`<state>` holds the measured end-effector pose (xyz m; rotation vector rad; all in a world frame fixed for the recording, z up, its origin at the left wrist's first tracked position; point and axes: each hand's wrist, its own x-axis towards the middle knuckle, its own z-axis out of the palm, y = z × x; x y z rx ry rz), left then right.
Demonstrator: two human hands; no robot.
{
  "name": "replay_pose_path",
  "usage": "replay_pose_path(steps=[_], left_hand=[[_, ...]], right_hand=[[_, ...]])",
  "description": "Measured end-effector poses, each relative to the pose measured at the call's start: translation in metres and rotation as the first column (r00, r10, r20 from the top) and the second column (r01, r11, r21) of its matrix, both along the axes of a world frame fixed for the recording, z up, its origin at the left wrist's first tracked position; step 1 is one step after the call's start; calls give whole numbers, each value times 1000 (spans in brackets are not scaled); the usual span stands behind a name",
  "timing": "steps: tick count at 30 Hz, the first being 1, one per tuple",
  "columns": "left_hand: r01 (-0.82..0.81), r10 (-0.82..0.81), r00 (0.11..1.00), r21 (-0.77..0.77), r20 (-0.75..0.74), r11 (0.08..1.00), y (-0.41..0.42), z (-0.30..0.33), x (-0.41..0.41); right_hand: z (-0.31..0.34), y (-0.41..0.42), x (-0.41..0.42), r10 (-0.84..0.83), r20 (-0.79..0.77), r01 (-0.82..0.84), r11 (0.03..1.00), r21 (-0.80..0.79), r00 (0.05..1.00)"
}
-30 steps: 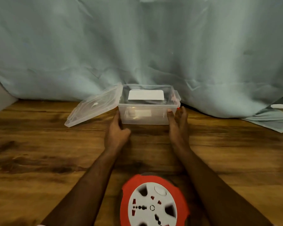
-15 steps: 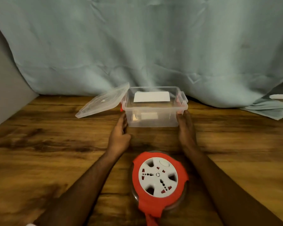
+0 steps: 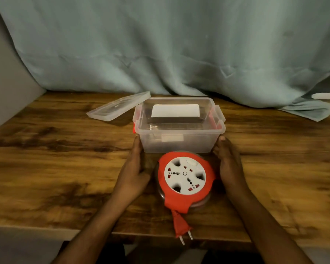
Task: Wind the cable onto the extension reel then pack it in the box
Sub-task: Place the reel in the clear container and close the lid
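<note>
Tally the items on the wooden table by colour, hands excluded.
Clear plastic: 2, the open storage box and its lid, which lies left of the box.
Red and white: 1, the extension reel, its red plug at the table's near edge.
Pale blue-green: 1, the cloth backdrop.
Total: 4

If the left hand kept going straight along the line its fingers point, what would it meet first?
The left hand points away from the person, fingertips already at the near left corner of the clear box. Going on, it would probably slide along or press into the box's left wall; whether it touches now is unclear.
</note>
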<state>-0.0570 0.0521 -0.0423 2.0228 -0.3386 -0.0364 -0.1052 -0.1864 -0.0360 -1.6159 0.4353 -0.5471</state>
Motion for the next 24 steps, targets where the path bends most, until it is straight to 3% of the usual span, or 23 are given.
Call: replay_pose_path(steps=[5, 9, 12, 18, 22, 24], left_hand=[[-173, 172, 985, 65, 29, 983, 11, 3, -33], [-58, 63, 997, 128, -37, 990, 17, 9, -58], [-41, 42, 999, 115, -7, 993, 10, 14, -60], [-82, 81, 996, -47, -32, 996, 13, 3, -62], [-44, 37, 999, -203, -39, 978, 15, 11, -58], [-52, 66, 996, -223, 57, 973, 16, 20, -49]], right_hand=[[11, 19, -52, -32, -215, -38, 950, -311, 976], [16, 33, -80, -2, -303, -126, 907, -401, 953], [18, 30, -76, -27, -372, -167, 861, -480, 928], [25, 13, -63, 113, -339, -169, 976, -140, 934], [50, 17, -64, 153, -242, -193, 969, -154, 958], [76, 21, -67, 162, -155, -199, 945, -261, 974]])
